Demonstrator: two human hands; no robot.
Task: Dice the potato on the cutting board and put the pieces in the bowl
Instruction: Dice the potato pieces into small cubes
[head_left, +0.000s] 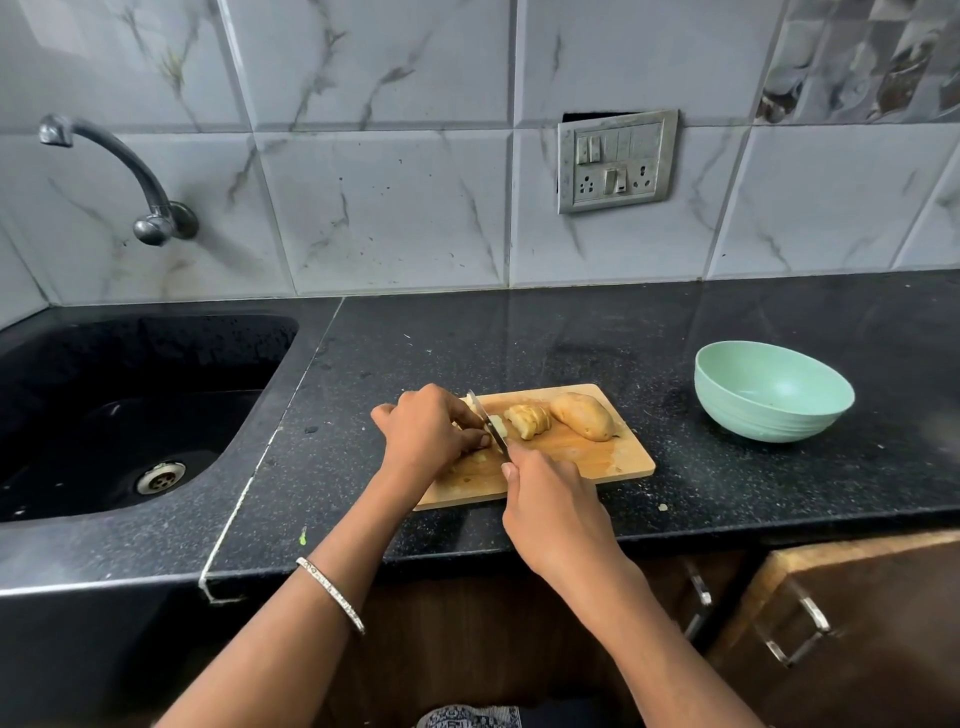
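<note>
A wooden cutting board (597, 460) lies on the black counter. On it sit an uncut potato half (583, 415) with its skin up and a group of cut slices (530, 420). My left hand (427, 431) curls over potato strips at the board's left end and hides most of them. My right hand (553, 506) grips a knife's handle. The knife blade (488, 422) stands between my left fingers and the slices, cutting down into a pale piece. An empty mint-green bowl (774, 389) stands to the right of the board.
A black sink (130, 410) with a drain lies at the left, a metal tap (119, 171) above it. A switch and socket plate (617, 161) is on the tiled wall. Cabinet doors with metal handles (800, 629) hang below the counter edge.
</note>
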